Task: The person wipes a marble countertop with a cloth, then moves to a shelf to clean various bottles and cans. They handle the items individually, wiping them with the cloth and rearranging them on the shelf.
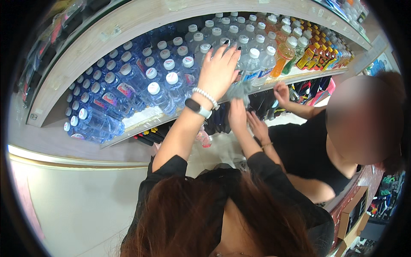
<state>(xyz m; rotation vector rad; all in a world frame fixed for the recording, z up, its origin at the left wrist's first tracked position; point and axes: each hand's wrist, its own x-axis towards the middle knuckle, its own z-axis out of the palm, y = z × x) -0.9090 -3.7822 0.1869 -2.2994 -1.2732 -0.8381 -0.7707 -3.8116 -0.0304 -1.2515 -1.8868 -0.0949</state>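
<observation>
My left hand (219, 69) reaches over clear plastic bottles with white caps on the shelf. Its fingers are spread and extended across the bottle tops; what lies under the palm is hidden. A white bead bracelet and a watch (196, 107) are on that wrist. Lower, near the shelf's front edge, my right hand (238, 116) grips a grey-green cloth (239, 93), which looks blurred. The cloth hangs close to the front row, by a clear bottle (251, 68) with a blue label.
Blue-tinted water bottles (110, 98) fill the shelf's left side, several leaning or lying. Orange and yellow-labelled drinks (284, 56) stand right. A co-worker in black (298, 144) is close at right, one hand (257, 127) beside my right hand. Clothing (218, 119) hangs below the shelf (144, 123).
</observation>
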